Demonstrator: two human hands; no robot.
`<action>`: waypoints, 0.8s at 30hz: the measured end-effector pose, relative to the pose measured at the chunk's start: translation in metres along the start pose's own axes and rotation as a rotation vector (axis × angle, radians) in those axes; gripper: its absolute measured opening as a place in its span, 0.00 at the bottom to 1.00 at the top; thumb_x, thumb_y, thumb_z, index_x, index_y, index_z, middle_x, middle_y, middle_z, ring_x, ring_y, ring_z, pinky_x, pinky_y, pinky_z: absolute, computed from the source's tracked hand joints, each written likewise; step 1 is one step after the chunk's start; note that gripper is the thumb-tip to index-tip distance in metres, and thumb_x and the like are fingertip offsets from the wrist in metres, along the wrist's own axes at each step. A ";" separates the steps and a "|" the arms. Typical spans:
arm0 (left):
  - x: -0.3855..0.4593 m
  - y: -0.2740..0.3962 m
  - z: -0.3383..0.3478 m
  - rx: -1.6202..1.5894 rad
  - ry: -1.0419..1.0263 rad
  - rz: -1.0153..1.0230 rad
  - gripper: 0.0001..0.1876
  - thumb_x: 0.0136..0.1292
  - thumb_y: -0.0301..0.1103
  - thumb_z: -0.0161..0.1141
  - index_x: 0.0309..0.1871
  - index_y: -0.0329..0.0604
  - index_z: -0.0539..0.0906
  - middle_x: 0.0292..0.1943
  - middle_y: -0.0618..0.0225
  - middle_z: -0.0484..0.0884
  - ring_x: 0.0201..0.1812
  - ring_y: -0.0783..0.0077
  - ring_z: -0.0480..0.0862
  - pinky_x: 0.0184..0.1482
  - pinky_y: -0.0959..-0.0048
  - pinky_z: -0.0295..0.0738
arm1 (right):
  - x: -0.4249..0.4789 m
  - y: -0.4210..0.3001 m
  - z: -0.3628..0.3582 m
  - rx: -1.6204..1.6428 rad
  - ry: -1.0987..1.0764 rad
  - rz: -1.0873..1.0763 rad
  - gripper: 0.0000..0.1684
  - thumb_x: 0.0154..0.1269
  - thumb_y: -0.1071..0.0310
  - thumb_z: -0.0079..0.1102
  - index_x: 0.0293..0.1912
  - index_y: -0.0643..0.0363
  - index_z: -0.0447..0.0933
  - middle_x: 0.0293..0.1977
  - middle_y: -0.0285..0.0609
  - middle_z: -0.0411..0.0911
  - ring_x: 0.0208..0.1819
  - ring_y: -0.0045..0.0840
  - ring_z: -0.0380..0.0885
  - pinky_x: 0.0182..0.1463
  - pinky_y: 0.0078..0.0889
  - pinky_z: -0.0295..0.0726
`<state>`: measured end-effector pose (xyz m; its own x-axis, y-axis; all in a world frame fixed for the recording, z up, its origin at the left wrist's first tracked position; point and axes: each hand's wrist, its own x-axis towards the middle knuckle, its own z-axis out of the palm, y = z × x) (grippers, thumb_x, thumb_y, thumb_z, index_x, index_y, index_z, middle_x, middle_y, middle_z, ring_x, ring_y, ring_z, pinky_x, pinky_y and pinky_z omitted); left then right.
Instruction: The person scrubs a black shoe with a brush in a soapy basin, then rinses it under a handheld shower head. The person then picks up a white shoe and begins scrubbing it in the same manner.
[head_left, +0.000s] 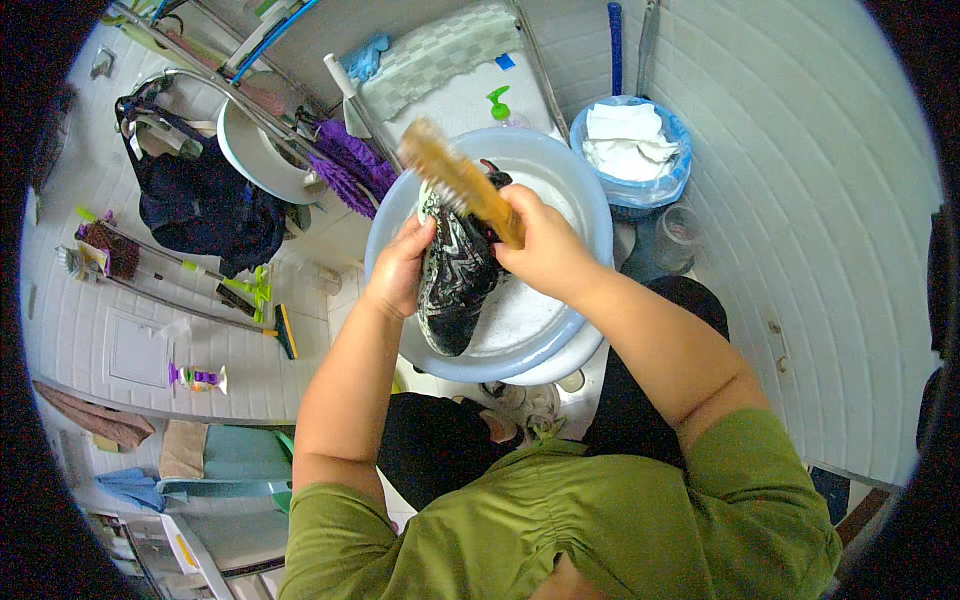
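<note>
My left hand (401, 266) grips the side of a black shoe (461, 277) with a white wavy pattern, its thumb on the near face. In my right hand (544, 244) is a scrubbing brush with a yellow-brown wooden back (480, 187), its bristles over the upper part of the shoe. The brush's far end is blurred. Below the shoe stands a pale blue plastic basin (596, 225); whitish, sudsy water (525, 311) shows inside it. My right fingers partly hide behind the brush handle, and the shoe's far side is hidden.
A bin lined with a blue bag (679, 180) holds white paper to the right. Behind the basin is a pump bottle with a green top (498, 103). A purple fluffy duster (349, 161) hangs at left, near a white washbasin (255, 161). The tiled wall (810, 225) curves along the right.
</note>
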<state>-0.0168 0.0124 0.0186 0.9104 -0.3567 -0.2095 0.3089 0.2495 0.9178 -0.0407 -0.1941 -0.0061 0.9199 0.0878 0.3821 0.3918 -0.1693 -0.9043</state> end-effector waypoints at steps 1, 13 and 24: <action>0.001 -0.001 0.003 0.005 -0.009 0.012 0.21 0.69 0.42 0.53 0.60 0.40 0.71 0.52 0.61 0.80 0.50 0.64 0.81 0.55 0.65 0.76 | 0.000 0.002 -0.001 0.025 -0.024 0.010 0.26 0.51 0.79 0.66 0.50 0.60 0.68 0.43 0.41 0.77 0.44 0.26 0.78 0.51 0.29 0.75; -0.008 0.011 -0.056 -0.250 -0.039 0.138 0.26 0.69 0.44 0.49 0.65 0.40 0.69 0.61 0.59 0.75 0.61 0.55 0.75 0.65 0.57 0.66 | -0.017 -0.029 -0.010 0.578 -0.315 0.049 0.27 0.53 0.79 0.67 0.52 0.62 0.68 0.39 0.32 0.73 0.36 0.12 0.72 0.42 0.17 0.74; -0.028 0.028 -0.072 -0.263 -0.108 0.168 0.25 0.70 0.44 0.47 0.62 0.37 0.72 0.59 0.56 0.77 0.59 0.55 0.76 0.64 0.56 0.68 | -0.005 -0.023 -0.049 0.248 -0.359 -0.256 0.33 0.65 0.71 0.54 0.69 0.48 0.63 0.42 0.38 0.76 0.45 0.26 0.75 0.50 0.29 0.73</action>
<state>-0.0137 0.0943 0.0263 0.9244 -0.3811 -0.0127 0.2303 0.5314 0.8152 -0.0539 -0.2385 0.0222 0.7148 0.4353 0.5473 0.5485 0.1364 -0.8250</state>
